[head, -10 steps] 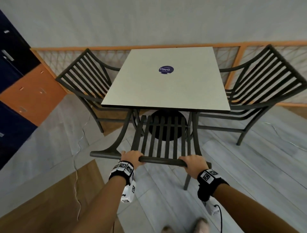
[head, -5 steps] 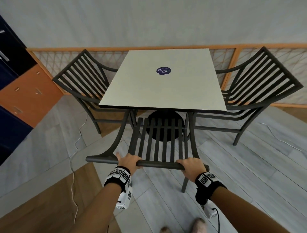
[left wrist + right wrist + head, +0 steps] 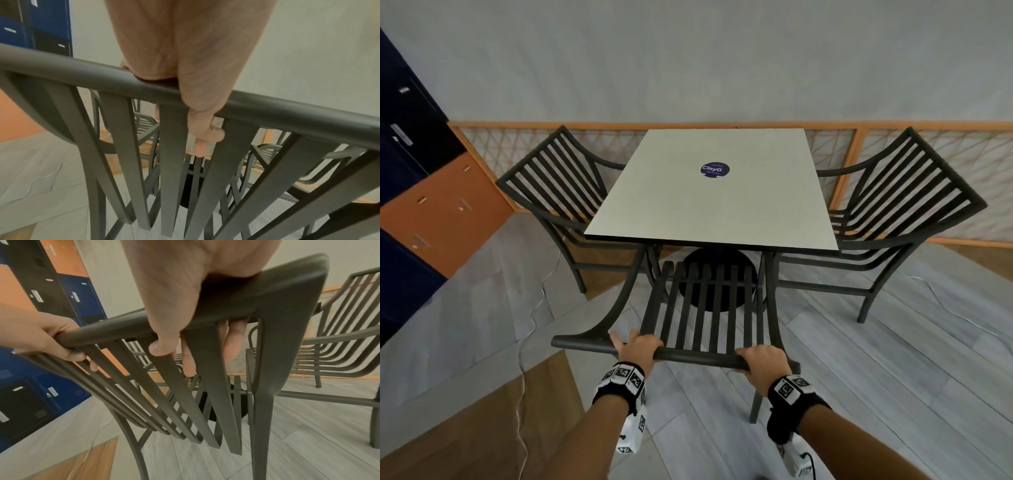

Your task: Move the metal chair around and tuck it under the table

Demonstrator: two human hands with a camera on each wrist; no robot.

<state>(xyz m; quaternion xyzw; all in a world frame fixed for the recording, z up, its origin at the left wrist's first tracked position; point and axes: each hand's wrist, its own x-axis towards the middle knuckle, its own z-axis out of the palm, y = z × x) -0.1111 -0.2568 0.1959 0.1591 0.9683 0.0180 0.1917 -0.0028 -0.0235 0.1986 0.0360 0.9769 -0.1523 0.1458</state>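
Note:
The dark metal slatted chair [image 3: 695, 356] stands in front of me facing the square pale table [image 3: 709, 212], its seat reaching under the table's near edge. My left hand [image 3: 637, 345] grips the left part of the chair's top rail [image 3: 82, 71], thumb curled beneath it [image 3: 205, 133]. My right hand [image 3: 764, 360] grips the same rail near its right end [image 3: 267, 293], its fingers wrapped over the rail and down behind the slats [image 3: 174, 296]. In the right wrist view my left hand [image 3: 41, 335] also shows on the rail.
Two matching metal chairs flank the table, one left [image 3: 551, 185] and one right [image 3: 914, 192]. The table's black round base [image 3: 717, 267] shows between the slats. Blue and orange lockers [image 3: 414, 171] line the left. A thin white cable [image 3: 530, 318] lies on the floor.
Both hands keep their hold on the top rail. The view has drawn back slightly, and one finger of my left hand now stretches along the rail.

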